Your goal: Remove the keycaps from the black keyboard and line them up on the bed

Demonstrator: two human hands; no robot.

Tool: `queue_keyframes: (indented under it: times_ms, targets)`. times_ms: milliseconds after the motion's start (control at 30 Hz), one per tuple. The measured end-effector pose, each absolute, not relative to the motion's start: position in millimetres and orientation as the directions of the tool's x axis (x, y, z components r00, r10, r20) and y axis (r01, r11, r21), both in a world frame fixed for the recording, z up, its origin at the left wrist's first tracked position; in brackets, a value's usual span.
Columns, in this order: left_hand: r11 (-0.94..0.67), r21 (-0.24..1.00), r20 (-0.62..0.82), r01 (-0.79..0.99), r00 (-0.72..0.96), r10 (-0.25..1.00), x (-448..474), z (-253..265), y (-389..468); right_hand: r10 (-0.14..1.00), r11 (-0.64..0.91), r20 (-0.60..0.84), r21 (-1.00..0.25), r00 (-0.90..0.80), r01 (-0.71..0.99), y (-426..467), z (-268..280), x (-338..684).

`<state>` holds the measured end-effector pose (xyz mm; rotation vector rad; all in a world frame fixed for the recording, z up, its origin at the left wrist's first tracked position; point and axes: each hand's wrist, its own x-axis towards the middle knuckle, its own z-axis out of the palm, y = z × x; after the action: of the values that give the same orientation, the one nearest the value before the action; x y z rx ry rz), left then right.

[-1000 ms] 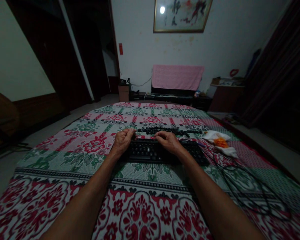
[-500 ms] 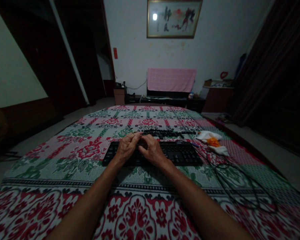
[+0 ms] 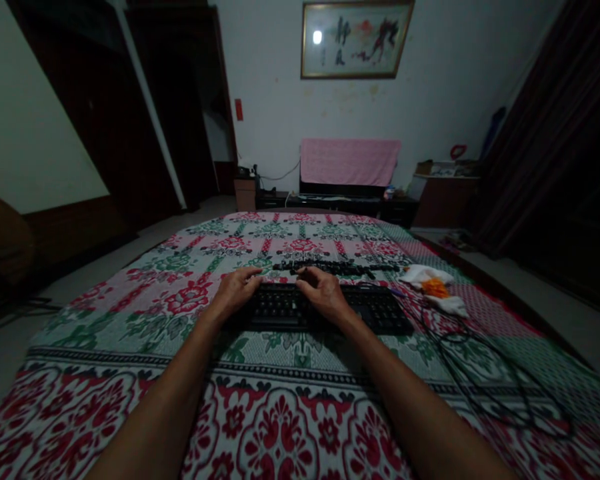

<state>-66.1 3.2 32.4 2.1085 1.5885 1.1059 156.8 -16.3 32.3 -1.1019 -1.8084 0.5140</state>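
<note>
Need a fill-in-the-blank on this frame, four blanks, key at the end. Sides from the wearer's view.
1. The left hand is nearest the keyboard's ____ end.
2. From the wearer, the small black pieces lie on the ____ side of the keyboard.
3. The white bundle right of the keyboard has a patch of bright ____ colour on it.
4. Below the framed picture hangs a cloth coloured ____.

Missing words: left; far; orange; pink.

Bare forearms (image 3: 173,387) are tapering toward narrower wrists (image 3: 216,319), with the left hand (image 3: 236,291) and right hand (image 3: 325,293) likewise showing uncovered.
</note>
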Motion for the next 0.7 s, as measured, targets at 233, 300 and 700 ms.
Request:
queue_keyframes:
  times_ms: [233, 300, 700]
  targets:
    - [-0.310, 0.464, 0.337, 0.830, 0.158, 0.928, -82, 15, 11, 0.874, 0.486, 0.444, -0.776, -0.200, 0.403, -15, 27, 144]
    - [-0.320, 0.428, 0.322, 0.845, 0.188, 0.928, -81, 17, 10, 0.866, 0.501, 0.444, -0.767, -0.232, 0.401, -11, 27, 138]
    - [-0.283, 0.381, 0.237, 0.880, 0.203, 0.950, -81, 22, 8, 0.884, 0.441, 0.468, -0.831, -0.003, 0.340, 13, 28, 128]
